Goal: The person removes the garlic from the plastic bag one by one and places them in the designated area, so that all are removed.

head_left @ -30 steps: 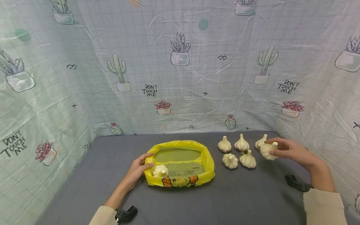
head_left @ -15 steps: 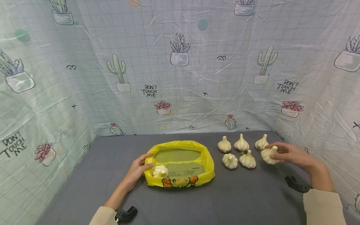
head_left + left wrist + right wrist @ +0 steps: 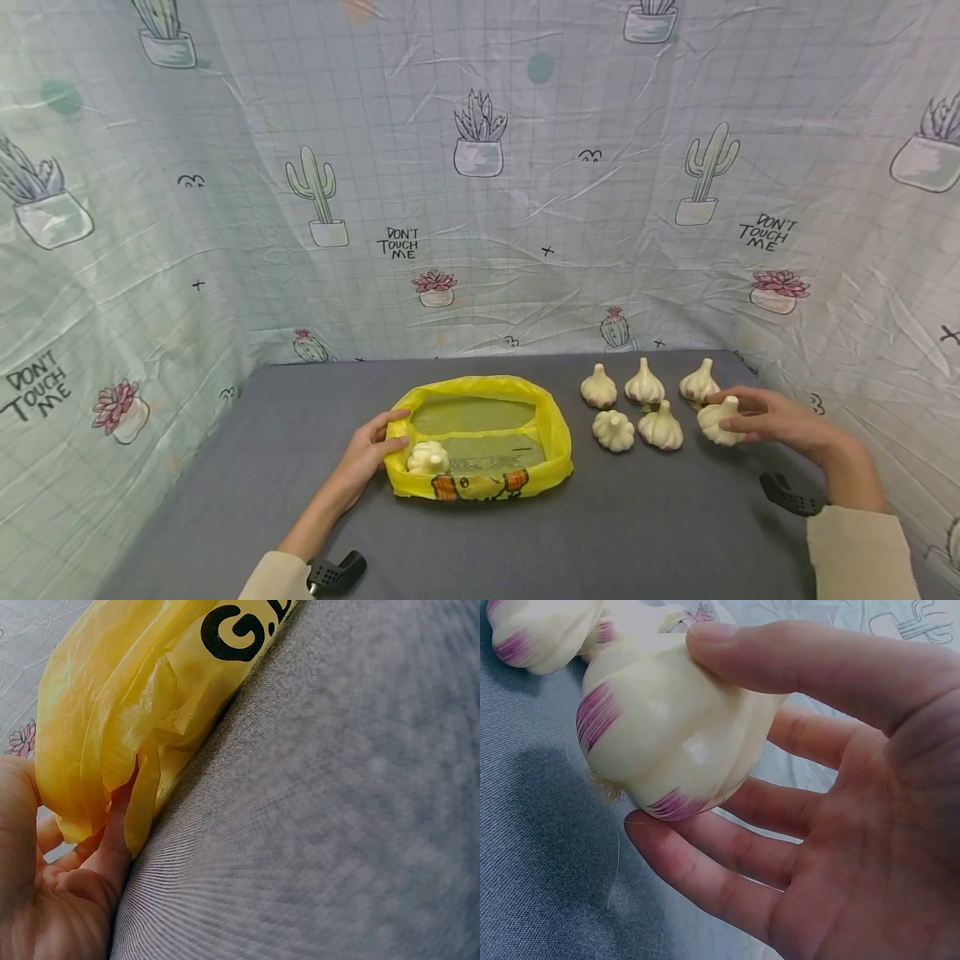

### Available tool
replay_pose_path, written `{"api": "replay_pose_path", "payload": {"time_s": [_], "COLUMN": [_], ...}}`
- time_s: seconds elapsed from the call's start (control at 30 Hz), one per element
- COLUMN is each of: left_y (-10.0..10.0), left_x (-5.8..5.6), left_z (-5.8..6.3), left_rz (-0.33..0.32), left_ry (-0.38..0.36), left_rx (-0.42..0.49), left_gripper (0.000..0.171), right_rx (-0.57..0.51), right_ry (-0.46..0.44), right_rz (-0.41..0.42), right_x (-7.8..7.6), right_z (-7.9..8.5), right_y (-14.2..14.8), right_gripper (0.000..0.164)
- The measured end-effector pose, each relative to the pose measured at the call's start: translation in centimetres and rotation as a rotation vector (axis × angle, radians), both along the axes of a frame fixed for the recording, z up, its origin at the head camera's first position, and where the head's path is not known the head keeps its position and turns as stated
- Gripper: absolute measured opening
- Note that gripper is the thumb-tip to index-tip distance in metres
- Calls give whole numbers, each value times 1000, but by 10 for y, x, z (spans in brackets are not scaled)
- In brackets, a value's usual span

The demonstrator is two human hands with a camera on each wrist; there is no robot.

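At the left side of an open yellow plastic bag (image 3: 555, 433), my left hand (image 3: 367, 457) grips the rim, with the thumb inside and other fingers outside. In the left wrist view the bag's crumpled yellow film (image 3: 112, 712) lies between thumb and fingers. One garlic bulb (image 3: 428, 458) rests inside the bag near its left end. My right hand (image 3: 783, 421) holds another garlic bulb (image 3: 718, 421) between thumb and fingers, stem up, low over the table's right part. Purple streaks and a root tuft show on this held bulb (image 3: 675, 735) in the right wrist view.
Several more garlic bulbs (image 3: 661, 427) stand in two rows right of the bag, one bulb (image 3: 699, 381) just behind the held one. A grey cloth (image 3: 600, 533) covers the table. Curtains printed with cacti (image 3: 480, 250) rise at the back and both sides.
My right hand has brought its garlic bulb slightly lower, closer to the table, and the stem leans a little differently. The left hand and the bag have stayed in place.
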State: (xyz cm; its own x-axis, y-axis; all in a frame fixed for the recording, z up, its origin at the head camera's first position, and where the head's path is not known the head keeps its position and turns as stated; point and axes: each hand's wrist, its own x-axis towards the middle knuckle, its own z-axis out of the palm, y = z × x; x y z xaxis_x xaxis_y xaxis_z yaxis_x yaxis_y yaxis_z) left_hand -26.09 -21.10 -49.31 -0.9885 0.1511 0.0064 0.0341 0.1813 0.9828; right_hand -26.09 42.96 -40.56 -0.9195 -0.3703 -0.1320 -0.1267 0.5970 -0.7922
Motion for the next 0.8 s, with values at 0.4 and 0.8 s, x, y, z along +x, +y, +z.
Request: {"api": "replay_pose_path", "payload": {"time_s": [0.4,0.8], "left_y": [0,0], "left_x": [0,1], "left_z": [2,1], "left_rz": [-16,-13], "left_ry": [-22,-21], "left_rx": [7,17], "left_gripper": [53,53], "right_rx": [4,108], "right_ry": [-16,30], "right_rz": [6,8], "right_x": [-4,-7], "right_z": [-5,-11], "right_y": [0,-3], "right_gripper": [54,54]}}
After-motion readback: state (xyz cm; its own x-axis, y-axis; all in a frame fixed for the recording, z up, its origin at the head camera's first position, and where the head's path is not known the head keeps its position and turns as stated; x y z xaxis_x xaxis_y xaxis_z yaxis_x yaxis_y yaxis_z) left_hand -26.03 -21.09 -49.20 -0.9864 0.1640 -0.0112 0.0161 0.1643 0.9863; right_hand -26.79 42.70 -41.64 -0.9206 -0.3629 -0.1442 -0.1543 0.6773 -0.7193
